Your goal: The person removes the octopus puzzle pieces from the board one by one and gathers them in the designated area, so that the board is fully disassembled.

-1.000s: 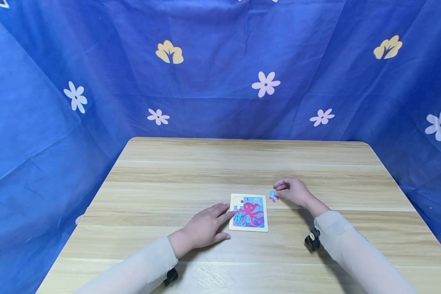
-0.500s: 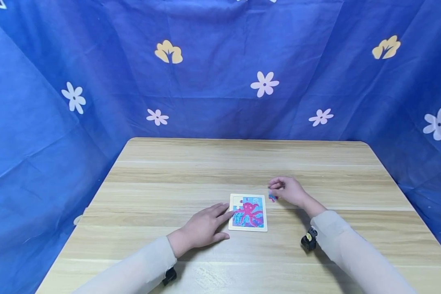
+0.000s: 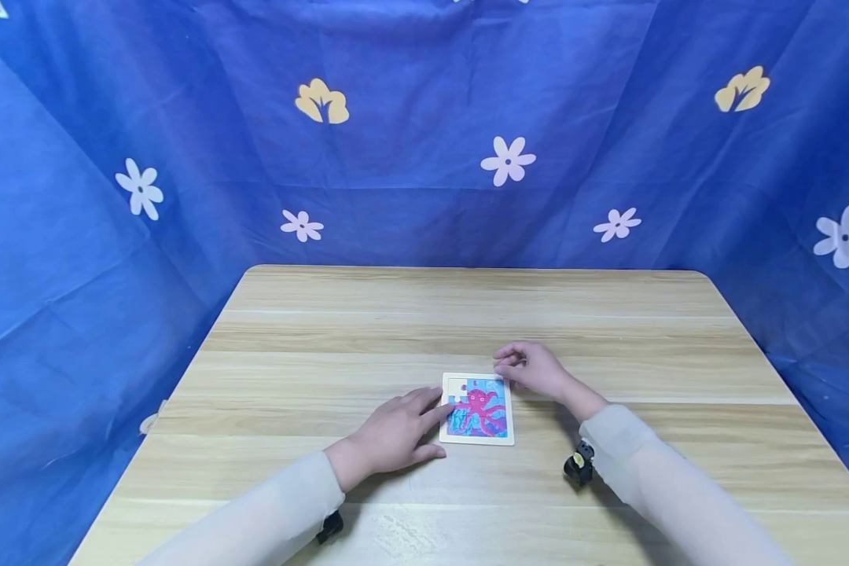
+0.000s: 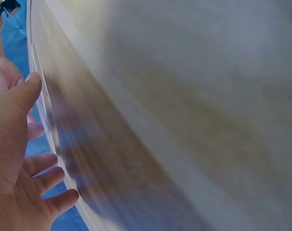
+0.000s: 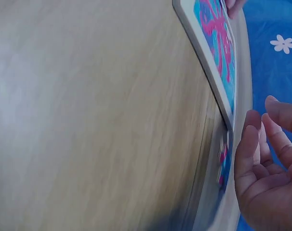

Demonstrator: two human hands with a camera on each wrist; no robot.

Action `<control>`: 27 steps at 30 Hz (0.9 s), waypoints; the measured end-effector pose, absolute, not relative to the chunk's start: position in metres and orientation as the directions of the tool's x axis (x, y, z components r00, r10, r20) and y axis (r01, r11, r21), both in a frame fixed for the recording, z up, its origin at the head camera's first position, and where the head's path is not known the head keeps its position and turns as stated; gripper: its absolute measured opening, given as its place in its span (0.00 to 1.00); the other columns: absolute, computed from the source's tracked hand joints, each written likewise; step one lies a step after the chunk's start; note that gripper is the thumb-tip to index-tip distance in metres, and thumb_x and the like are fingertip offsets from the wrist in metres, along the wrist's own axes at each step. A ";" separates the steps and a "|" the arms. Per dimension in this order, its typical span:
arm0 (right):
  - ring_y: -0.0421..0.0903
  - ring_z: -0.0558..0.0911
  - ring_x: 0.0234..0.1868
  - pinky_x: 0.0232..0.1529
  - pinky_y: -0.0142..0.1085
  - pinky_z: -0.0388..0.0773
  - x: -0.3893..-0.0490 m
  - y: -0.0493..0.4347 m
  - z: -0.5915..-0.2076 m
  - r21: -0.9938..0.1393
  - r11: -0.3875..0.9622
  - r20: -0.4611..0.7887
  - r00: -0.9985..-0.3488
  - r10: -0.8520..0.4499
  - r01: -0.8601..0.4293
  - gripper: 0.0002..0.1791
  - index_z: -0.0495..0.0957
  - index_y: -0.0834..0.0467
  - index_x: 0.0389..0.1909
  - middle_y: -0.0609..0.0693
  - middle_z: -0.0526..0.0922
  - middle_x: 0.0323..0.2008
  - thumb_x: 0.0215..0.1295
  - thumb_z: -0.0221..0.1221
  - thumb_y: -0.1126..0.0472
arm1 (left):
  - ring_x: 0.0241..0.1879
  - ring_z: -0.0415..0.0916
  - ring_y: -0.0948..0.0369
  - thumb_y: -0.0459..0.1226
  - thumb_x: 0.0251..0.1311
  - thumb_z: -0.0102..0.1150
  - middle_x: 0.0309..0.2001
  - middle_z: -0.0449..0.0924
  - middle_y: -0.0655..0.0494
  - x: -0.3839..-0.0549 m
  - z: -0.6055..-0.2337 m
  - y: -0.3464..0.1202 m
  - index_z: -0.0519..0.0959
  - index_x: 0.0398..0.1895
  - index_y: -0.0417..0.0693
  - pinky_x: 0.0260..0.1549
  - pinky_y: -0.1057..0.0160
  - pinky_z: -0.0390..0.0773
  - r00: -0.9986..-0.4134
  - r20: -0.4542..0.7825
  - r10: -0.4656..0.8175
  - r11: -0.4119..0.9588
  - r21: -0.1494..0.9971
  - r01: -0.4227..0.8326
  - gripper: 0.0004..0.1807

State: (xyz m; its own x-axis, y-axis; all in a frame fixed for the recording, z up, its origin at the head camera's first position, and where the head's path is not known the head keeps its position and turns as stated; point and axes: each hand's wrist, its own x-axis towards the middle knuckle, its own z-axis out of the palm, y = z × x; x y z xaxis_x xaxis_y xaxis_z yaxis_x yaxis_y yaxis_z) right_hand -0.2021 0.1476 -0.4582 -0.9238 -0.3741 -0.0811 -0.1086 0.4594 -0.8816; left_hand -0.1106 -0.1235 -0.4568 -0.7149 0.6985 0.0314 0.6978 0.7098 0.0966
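My left hand (image 3: 394,434) has its fingers fairly straight, with fingertips resting on the left edge of a small octopus jigsaw puzzle (image 3: 483,409) in a pale frame. One cell at the puzzle's upper left shows bare backing. My right hand (image 3: 535,369), fingers loosely bent, hovers by the frame's upper right corner. In the right wrist view a loose blue-and-pink puzzle piece (image 5: 224,161) lies on the table beside the frame, under the right hand (image 5: 271,168). The head view hides that piece behind the hand. Nothing shows between the right fingers.
A wood-grain table (image 3: 311,338) with rounded far corners carries the puzzle near its middle. Blue cloth (image 3: 410,118) with printed flowers hangs behind it and along both sides. Black wrist cameras (image 3: 578,465) sit under the sleeves.
My right hand has moved left, from beside the loose puzzle piece to over it, near the frame's corner. The piece has gone out of sight in the head view. My left hand stays.
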 end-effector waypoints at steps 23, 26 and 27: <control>0.43 0.80 0.30 0.30 0.35 0.80 -0.197 0.116 -0.455 -0.869 0.471 -0.097 -0.880 -0.465 -0.153 0.12 0.79 0.63 0.45 0.48 0.82 0.33 0.61 0.62 0.64 | 0.66 0.59 0.46 0.60 0.61 0.53 0.67 0.60 0.40 -0.116 -0.458 -0.112 0.66 0.69 0.59 0.58 0.47 0.68 -0.702 0.016 0.712 0.695 0.121 0.709 0.35; 0.42 0.80 0.31 0.34 0.34 0.79 -0.196 0.114 -0.455 -0.853 0.494 -0.099 -0.878 -0.469 -0.167 0.12 0.80 0.63 0.44 0.47 0.82 0.32 0.61 0.63 0.64 | 0.66 0.59 0.47 0.60 0.61 0.53 0.67 0.60 0.40 -0.117 -0.459 -0.112 0.66 0.69 0.60 0.58 0.48 0.68 -0.699 0.013 0.715 0.694 0.113 0.711 0.35; 0.42 0.79 0.32 0.34 0.34 0.79 -0.196 0.114 -0.455 -0.847 0.502 -0.098 -0.877 -0.470 -0.174 0.11 0.80 0.62 0.44 0.47 0.81 0.32 0.61 0.63 0.63 | 0.66 0.59 0.47 0.60 0.61 0.53 0.67 0.60 0.40 -0.117 -0.460 -0.112 0.66 0.69 0.60 0.58 0.48 0.68 -0.697 0.014 0.717 0.692 0.110 0.713 0.35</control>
